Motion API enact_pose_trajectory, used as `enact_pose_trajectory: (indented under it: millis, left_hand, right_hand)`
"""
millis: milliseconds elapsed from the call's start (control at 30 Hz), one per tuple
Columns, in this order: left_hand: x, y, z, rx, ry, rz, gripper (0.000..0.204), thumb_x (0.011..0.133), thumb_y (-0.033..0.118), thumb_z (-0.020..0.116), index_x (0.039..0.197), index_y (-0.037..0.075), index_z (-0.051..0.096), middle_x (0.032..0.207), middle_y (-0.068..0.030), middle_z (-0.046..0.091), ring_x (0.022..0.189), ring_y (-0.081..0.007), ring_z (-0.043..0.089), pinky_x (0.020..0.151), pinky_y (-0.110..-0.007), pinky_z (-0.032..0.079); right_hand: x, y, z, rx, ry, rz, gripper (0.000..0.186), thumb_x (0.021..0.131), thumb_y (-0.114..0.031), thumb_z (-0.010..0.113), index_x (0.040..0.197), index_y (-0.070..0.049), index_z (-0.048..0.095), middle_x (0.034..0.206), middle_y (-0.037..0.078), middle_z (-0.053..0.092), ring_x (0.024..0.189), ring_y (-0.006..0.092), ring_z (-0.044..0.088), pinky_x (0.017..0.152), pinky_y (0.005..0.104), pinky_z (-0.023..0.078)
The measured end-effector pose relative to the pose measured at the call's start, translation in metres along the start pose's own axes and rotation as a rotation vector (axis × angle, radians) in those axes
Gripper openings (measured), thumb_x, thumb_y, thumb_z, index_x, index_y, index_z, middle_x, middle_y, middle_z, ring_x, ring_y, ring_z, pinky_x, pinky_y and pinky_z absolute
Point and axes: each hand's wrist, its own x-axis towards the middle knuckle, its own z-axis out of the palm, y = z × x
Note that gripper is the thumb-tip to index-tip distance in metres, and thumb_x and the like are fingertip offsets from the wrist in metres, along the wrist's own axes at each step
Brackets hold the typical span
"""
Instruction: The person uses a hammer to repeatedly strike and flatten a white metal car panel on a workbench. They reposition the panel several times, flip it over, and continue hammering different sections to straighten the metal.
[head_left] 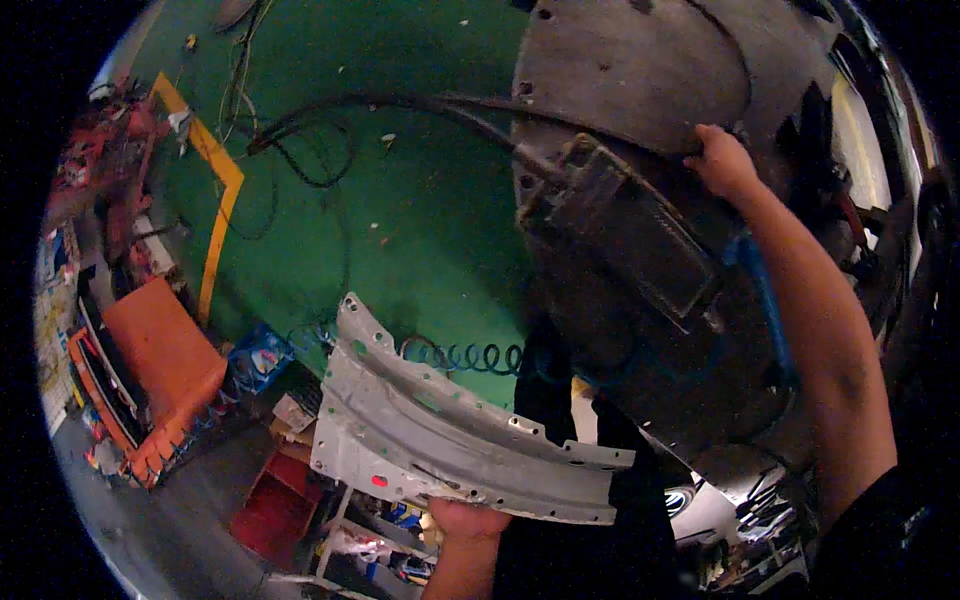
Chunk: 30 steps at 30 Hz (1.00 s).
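Observation:
My left hand [466, 520] grips the lower edge of a curved grey metal panel [440, 430] with holes along its rim, held up below centre. My right hand [722, 160] reaches up and rests its fingers on the edge of a large dark metal body panel [640, 90] at the upper right. Just below that hand a dark boxy part [625, 235] sits on the panel. My right forearm runs down the right side of the picture.
Black hoses [300, 160] and a coiled air line [465, 357] lie on the green floor [400, 230] with yellow marking [215, 230]. An orange cabinet [160, 365] stands at the left, a red box [275, 505] and shelves with small items below.

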Motion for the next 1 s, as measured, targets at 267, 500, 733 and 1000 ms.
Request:
enact_pose_trajectory:
  millis: [267, 500, 733, 1000]
  left_hand:
    - [-0.03, -0.018, -0.003, -0.151, -0.357, -0.032, 0.071, 0.095, 0.056, 0.039, 0.148, 0.011, 0.032, 0.15, -0.0111, 0.038, 0.137, -0.0348, 0.037, 0.112, -0.057, 0.028]
    - [-0.05, 0.012, -0.007, 0.18, -0.292, -0.202, 0.067, 0.093, 0.055, 0.043, 0.144, 0.012, 0.039, 0.145, -0.0119, 0.043, 0.131, -0.0378, 0.041, 0.11, -0.057, 0.03]
    - [-0.128, -0.003, -0.007, 2.014, -0.475, 0.3, 0.045, 0.083, 0.031, 0.059, 0.122, 0.01, 0.06, 0.125, -0.0155, 0.06, 0.117, -0.0384, 0.054, 0.098, -0.046, 0.045]
    - [-0.178, -0.05, 0.031, 0.872, -0.398, -0.278, 0.043, 0.085, 0.008, 0.055, 0.128, 0.001, 0.05, 0.122, -0.0143, 0.061, 0.115, -0.0314, 0.057, 0.101, -0.042, 0.044]
  right_hand:
    - [-0.181, -0.082, -0.149, 1.001, 0.281, 0.231, 0.03, 0.078, -0.02, 0.078, 0.1, -0.005, 0.063, 0.098, 0.006, 0.067, 0.085, 0.0188, 0.062, 0.076, 0.0333, 0.05]
    - [-0.386, -0.187, -0.161, 1.937, -0.13, 0.56, 0.026, 0.087, -0.008, 0.069, 0.11, -0.004, 0.055, 0.096, 0.005, 0.064, 0.084, 0.0128, 0.062, 0.076, 0.0282, 0.053]
    - [-0.518, -0.194, -0.152, 2.015, -0.031, 0.656, 0.028, 0.09, -0.008, 0.067, 0.113, -0.001, 0.054, 0.1, 0.007, 0.064, 0.088, 0.0141, 0.062, 0.077, 0.0298, 0.053]
    - [-0.603, -0.196, -0.13, 1.679, -0.001, 0.792, 0.037, 0.085, -0.014, 0.075, 0.112, -0.003, 0.053, 0.098, 0.007, 0.063, 0.086, 0.0129, 0.059, 0.075, 0.0313, 0.051]
